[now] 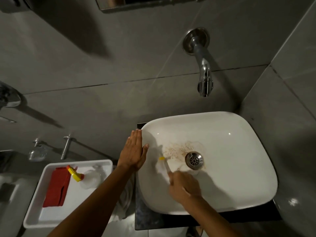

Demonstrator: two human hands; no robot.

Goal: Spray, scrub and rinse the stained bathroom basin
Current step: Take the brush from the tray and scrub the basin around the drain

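A white basin (239,168) sits on a dark counter, with brown stains (176,149) spread left of the metal drain (194,159). My right hand (183,187) is shut on a small white brush (165,165) whose yellow head (161,158) touches the bowl just left of the stains. My left hand (134,151) lies flat and open on the basin's left rim, fingers together. A clear spray bottle (89,177) with a yellow and orange trigger lies in a white tray (34,218) to the left.
A chrome wall tap (204,77) hangs over the basin's far edge; no water runs. A red cloth (56,187) lies in the tray. A white cloth (124,202) sits between tray and basin. Grey tiled walls close in behind and on the right.
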